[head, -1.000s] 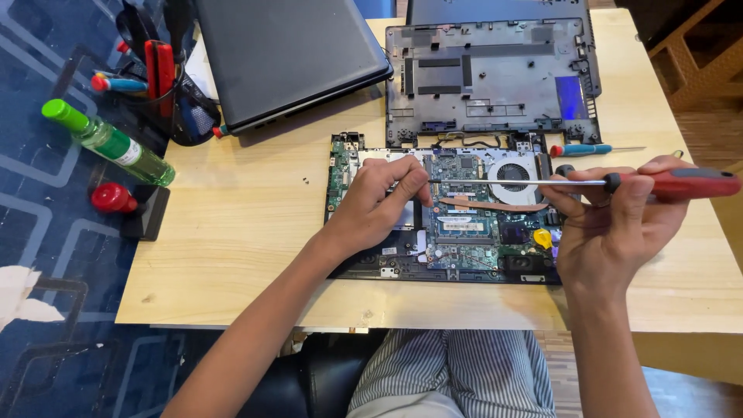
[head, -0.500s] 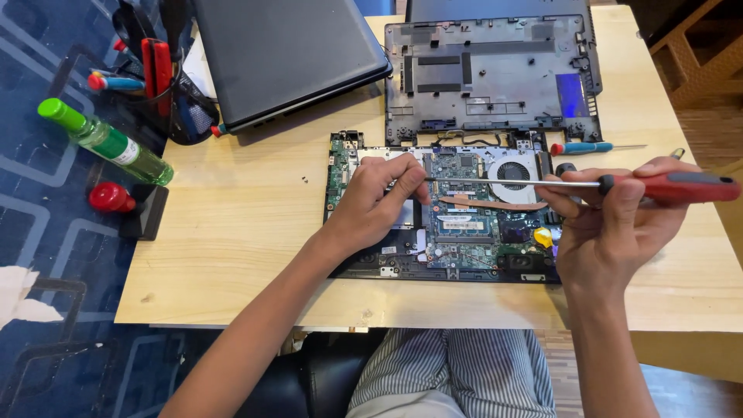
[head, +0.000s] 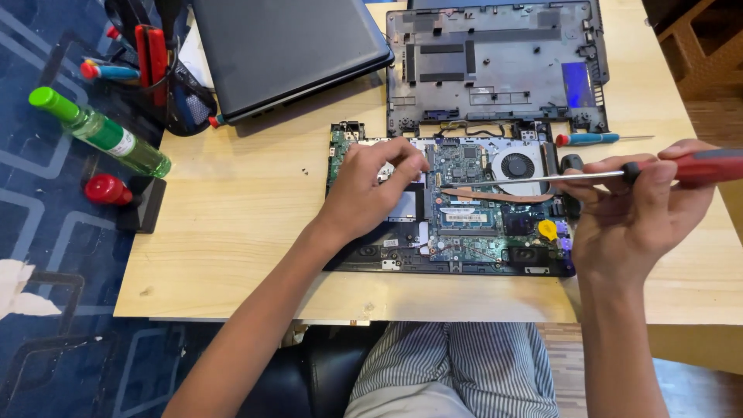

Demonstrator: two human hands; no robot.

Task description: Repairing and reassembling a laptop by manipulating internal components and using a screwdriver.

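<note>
In the head view, the exposed laptop motherboard (head: 464,205) is seen flat on the wooden table (head: 232,232), pressed by the curled, empty left hand (head: 371,190), while the red-handled screwdriver (head: 611,174) is gripped closed-fisted by the right hand (head: 635,213); the board is judged stiff but fragile, best held by its edges.

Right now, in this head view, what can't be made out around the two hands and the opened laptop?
- What the left hand touches on the green laptop circuit board: its own fingers cover it.
- Red-handled screwdriver: handle end cut off by the right edge, tip too fine to see.
- Tiny dark screws on the wooden table: too small to identify.
</note>
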